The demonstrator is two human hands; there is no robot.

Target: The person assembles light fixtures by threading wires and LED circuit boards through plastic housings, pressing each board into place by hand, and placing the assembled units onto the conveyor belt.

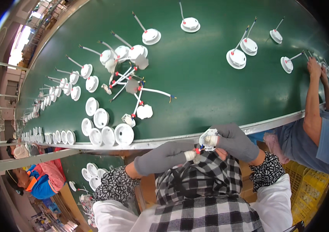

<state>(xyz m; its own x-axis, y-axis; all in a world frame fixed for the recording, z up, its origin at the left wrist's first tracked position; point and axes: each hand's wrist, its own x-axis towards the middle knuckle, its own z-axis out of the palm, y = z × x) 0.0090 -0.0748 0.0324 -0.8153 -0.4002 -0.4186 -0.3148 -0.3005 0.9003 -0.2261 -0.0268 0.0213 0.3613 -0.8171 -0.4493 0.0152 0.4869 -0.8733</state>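
Both my hands wear grey gloves with white wrapping on some fingertips, and they meet just below the table's near edge. My right hand (234, 142) is closed on a small white plate-like part (208, 141) with angled edges, its inner side showing. Beside it, my left hand (165, 156) pinches at a red cable fitting (198, 150) at the plate's lower left. Fine wires seem to run between the two, too small to make out clearly. Ahead on the table lies a loose pile of white cables (155, 91) with red fittings and white plates.
White round cups (124, 134) stand along the green table's (195, 92) near left edge. Round white lamp units (236, 59) with upright cables are spread across it. At right, a co-worker's hands (314, 69) handle similar units. Yellow crates (307, 189) stand at lower right.
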